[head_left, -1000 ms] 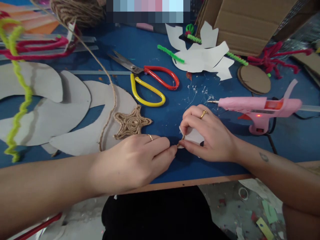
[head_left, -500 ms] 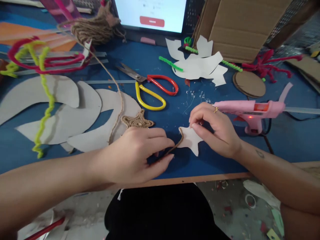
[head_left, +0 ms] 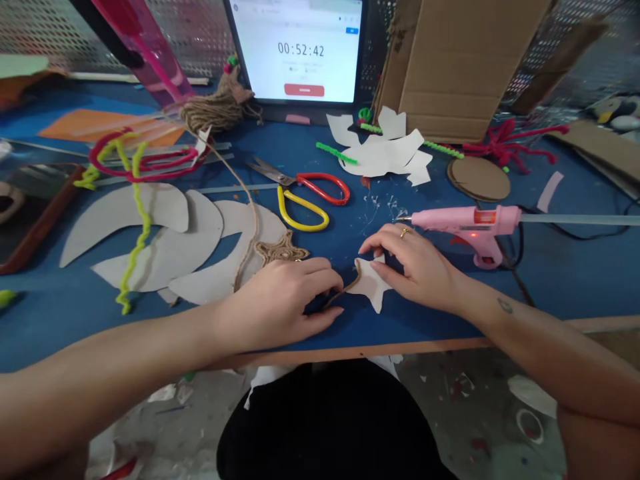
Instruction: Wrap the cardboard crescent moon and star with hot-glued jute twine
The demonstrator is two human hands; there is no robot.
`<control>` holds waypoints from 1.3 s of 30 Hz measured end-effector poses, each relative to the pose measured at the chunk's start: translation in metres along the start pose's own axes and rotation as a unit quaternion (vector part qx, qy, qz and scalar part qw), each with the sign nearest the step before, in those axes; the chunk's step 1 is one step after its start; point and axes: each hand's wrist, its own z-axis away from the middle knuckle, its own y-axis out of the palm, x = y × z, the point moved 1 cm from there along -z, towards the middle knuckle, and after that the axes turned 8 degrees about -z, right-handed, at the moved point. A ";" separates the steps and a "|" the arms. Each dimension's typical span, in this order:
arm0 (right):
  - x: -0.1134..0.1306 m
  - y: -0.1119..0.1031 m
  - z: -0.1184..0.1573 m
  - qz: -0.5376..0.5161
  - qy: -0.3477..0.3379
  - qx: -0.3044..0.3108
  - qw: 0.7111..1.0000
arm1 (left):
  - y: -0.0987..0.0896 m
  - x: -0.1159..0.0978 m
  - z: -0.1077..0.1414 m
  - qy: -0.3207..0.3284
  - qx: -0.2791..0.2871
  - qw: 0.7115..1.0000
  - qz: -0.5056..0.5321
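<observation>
A gold band sits on a finger of the person's right hand (head_left: 417, 267), and a thin ring is just visible on the left hand (head_left: 273, 300). A small dark tattoo (head_left: 505, 305) marks the bare right forearm (head_left: 540, 340); the left forearm (head_left: 100, 380) is bare too. Black clothing (head_left: 325, 427) covers the lap, with white fabric (head_left: 265, 380) showing along its upper edge.

Left hand (head_left: 277, 300) and right hand (head_left: 415, 270), both palm-down above the table edge (head_left: 410, 345), with fingers slightly curled and fingertips directed inward; the hands are just apart. Left forearm (head_left: 125, 347) crosses the edge from lower left; right forearm (head_left: 530, 333) crosses from lower right, with a small tattoo (head_left: 505, 305) near the wrist.
</observation>
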 end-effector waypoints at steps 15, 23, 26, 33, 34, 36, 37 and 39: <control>0.014 -0.005 0.011 -0.031 0.092 0.035 0.995 | 0.002 0.002 0.000 -0.001 -0.025 1.000 0.001; 0.018 -0.008 0.015 -0.075 0.129 0.066 0.987 | 0.002 0.003 -0.001 -0.013 -0.039 0.999 0.024; 0.017 -0.009 0.015 -0.087 0.141 0.074 0.983 | 0.002 0.003 -0.002 -0.020 -0.037 0.999 0.030; 0.017 -0.010 0.014 -0.065 0.125 0.086 0.986 | -0.002 0.002 -0.001 -0.024 -0.024 0.999 0.011; 0.016 -0.010 0.014 -0.058 0.122 0.084 0.987 | -0.002 0.002 -0.001 -0.024 -0.027 0.999 0.005; 0.016 -0.009 0.014 -0.042 0.120 0.079 0.989 | -0.004 0.002 -0.001 -0.021 -0.033 0.999 -0.008; 0.016 -0.009 0.013 -0.035 0.121 0.080 0.989 | -0.004 0.003 0.000 -0.019 -0.035 0.999 -0.015; 0.017 -0.009 0.013 -0.027 0.128 0.084 0.988 | -0.004 0.003 0.000 -0.018 -0.036 0.999 -0.029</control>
